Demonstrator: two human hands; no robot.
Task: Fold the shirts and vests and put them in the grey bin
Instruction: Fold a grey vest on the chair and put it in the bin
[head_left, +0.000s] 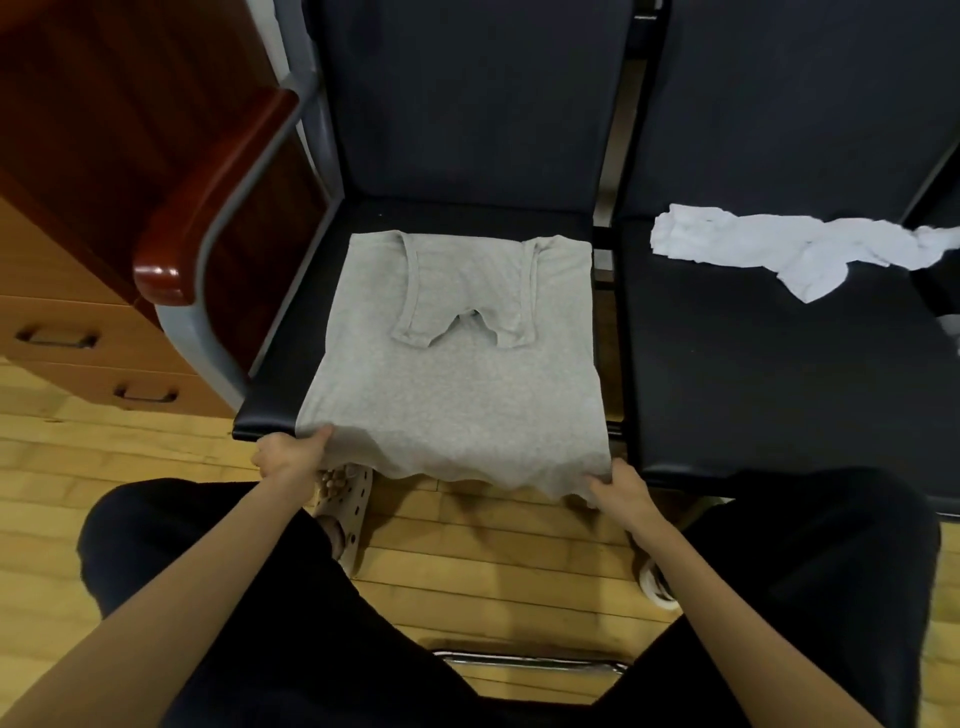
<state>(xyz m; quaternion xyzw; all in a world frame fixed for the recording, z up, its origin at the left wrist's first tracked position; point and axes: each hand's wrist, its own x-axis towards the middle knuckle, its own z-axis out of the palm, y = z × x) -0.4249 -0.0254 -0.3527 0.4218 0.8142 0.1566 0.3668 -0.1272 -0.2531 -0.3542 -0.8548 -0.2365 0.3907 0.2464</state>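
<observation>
A grey vest (457, 374) lies flat on the black seat (291, 332) of the left chair, its straps folded down onto its body. Its near hem hangs over the seat's front edge. My left hand (291, 454) pinches the hem's left corner. My right hand (618, 491) grips the hem's right corner. A crumpled white garment (800, 249) lies on the seat of the right chair (779, 374). No grey bin shows in this view.
A red-brown armrest (208, 208) on a grey metal frame borders the left chair. A wooden cabinet with drawers (67, 332) stands at the left. Below are a wooden floor, my knees in black trousers and a sandalled foot (343, 499).
</observation>
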